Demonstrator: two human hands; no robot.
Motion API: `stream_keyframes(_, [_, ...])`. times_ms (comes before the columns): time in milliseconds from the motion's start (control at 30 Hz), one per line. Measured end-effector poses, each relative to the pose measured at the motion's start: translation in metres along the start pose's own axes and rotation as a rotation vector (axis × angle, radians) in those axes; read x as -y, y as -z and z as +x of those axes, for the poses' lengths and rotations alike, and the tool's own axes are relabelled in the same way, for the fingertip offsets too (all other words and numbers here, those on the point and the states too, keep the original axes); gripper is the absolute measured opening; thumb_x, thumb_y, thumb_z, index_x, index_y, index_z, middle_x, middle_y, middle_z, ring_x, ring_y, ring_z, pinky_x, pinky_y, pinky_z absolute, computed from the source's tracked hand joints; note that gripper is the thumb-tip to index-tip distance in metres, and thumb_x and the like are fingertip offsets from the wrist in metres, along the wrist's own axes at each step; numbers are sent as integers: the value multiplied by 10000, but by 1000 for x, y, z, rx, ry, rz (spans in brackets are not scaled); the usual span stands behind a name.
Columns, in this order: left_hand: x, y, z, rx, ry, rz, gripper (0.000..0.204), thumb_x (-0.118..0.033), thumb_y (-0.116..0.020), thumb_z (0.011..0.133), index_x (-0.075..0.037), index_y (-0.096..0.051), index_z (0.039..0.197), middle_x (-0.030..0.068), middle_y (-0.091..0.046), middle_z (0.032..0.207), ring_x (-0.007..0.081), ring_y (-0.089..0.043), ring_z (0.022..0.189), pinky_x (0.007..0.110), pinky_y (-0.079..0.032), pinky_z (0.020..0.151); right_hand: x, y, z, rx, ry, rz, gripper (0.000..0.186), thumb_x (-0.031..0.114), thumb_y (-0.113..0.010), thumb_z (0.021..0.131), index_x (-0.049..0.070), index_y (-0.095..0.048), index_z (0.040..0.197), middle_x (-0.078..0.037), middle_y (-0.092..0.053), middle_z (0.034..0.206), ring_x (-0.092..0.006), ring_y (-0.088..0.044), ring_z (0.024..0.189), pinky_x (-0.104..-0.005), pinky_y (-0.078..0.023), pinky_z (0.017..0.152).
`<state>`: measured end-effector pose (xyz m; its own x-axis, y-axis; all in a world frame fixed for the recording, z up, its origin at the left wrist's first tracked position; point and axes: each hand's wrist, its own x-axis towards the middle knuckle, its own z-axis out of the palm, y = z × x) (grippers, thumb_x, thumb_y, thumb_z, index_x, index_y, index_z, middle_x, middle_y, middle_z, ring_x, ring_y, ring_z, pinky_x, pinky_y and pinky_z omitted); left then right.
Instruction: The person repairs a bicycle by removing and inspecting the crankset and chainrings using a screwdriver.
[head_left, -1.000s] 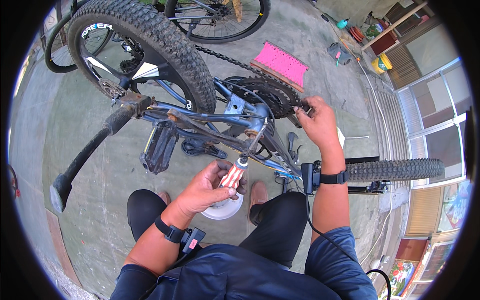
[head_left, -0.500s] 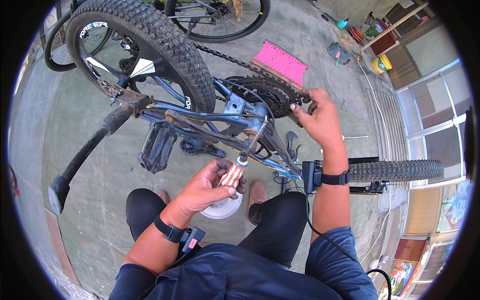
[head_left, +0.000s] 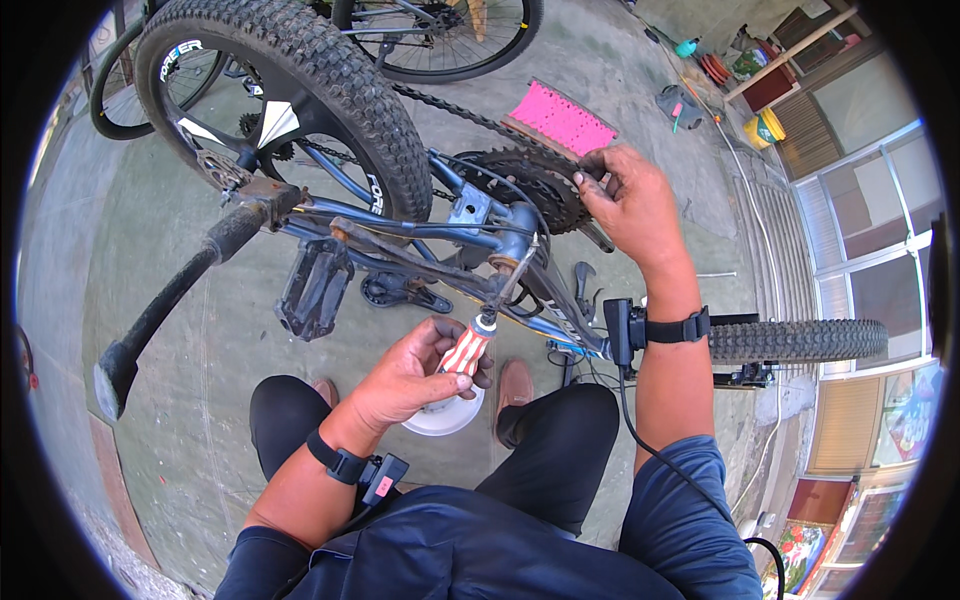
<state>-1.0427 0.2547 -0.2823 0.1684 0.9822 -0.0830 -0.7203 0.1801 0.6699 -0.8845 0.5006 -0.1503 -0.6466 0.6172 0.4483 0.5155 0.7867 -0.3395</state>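
Observation:
An upturned blue bicycle (head_left: pixel 385 228) stands in front of me. My left hand (head_left: pixel 410 375) is wrapped around a screwdriver (head_left: pixel 463 354) with a red-and-white striped handle; its tip end is up against the frame near the bottom bracket (head_left: pixel 515 240). On the far side, my right hand (head_left: pixel 635 210) pinches at the chain (head_left: pixel 470 122), where it runs over the right edge of the black, greasy chainrings (head_left: pixel 535 185). Its fingertips partly hide that spot. A black pedal (head_left: pixel 315 290) is on the near side of the frame, left of my left hand.
The knobby rear wheel (head_left: pixel 385 130) rises at the upper left, and the front tyre (head_left: pixel 800 342) lies at right. A kickstand (head_left: pixel 150 310) juts out left. Beyond the chainrings is a pink piece (head_left: pixel 562 115). A white bowl (head_left: pixel 440 420) sits below my left hand; a loose crank (head_left: pixel 400 295) lies on the ground.
My right hand has moved up and slightly left along the chainring's edge, from its lower right side to the chain on top. My left hand and the screwdriver have stayed in place.

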Motion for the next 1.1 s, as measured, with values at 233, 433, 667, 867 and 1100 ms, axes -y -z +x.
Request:
stream_keyframes(233, [1, 0, 1, 15, -5, 0, 460, -18, -691, 817, -10, -450, 1209, 143, -603, 1109, 229, -634, 990, 332, -527, 796, -17, -6, 2, 37, 14, 91, 171, 110, -700, 760, 16, -641, 890, -149, -591, 797, -311, -594, 717, -376, -471, 632])
stream_keyframes(433, [2, 1, 0, 28, -9, -3, 491, -50, -716, 810, -21, -441, 1215, 150, -599, 1110, 248, -632, 998, 353, -543, 797, -16, -6, 2, 25, 35, 135, 161, 80, -688, 769, 3, -645, 903, -152, -593, 798, -309, -587, 728, -363, -473, 651])
stream_keyframes(667, [7, 5, -2, 14, -14, 10, 563, -109, -755, 792, -36, -424, 1242, 186, -594, 1122, 301, -637, 1011, 392, -569, 793, -8, -12, 6, 16, 60, 116, 148, 86, -690, 779, 2, -654, 896, -146, -599, 812, -309, -589, 741, -357, -471, 660])
stream_keyframes(867, [2, 3, -3, 24, -11, -12, 522, -70, -733, 801, -33, -436, 1228, 164, -598, 1119, 271, -634, 1008, 373, -556, 801, -13, -2, 2, 62, 32, 78, 159, 86, -695, 780, -1, -663, 910, -144, -598, 813, -299, -588, 743, -354, -465, 660])
stream_keyframes(1100, [3, 2, -3, 36, -30, 46, 530, -64, -737, 796, -33, -432, 1229, 177, -602, 1113, 293, -649, 989, 390, -570, 792, -31, 4, -19, 103, -34, 111, 157, 78, -706, 791, -2, -670, 921, -120, -600, 800, -248, -578, 715, -324, -453, 640])
